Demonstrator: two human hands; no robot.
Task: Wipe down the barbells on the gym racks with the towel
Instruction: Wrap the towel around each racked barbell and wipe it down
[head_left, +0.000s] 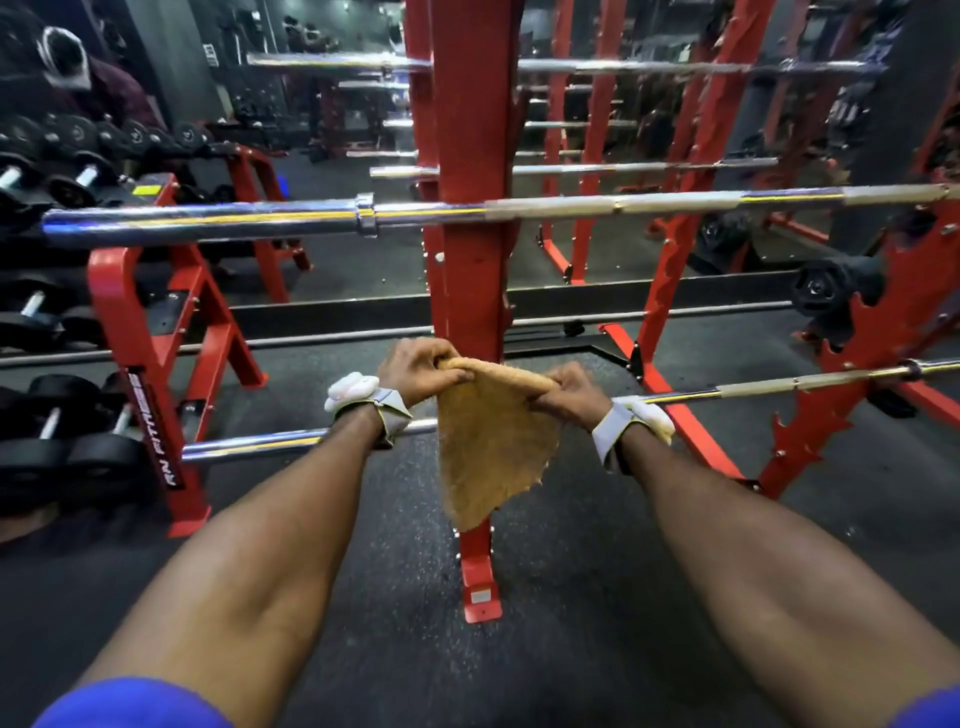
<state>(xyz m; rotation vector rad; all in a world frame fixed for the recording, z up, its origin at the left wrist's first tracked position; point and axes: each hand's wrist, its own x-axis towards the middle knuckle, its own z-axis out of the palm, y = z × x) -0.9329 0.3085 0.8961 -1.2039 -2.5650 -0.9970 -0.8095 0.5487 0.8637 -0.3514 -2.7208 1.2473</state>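
One towel (493, 441) is showing with two hands: left hand (421, 369), right hand (566, 395). At least three barbells (208, 223) are crossing the near rack (472, 156).

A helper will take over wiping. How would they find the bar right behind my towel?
Find the red rack post in the middle. The barbell is the lowest shiny bar in view, running behind the tan towel that the left hand and right hand hold up. Every other bar sits higher, clear of the towel.
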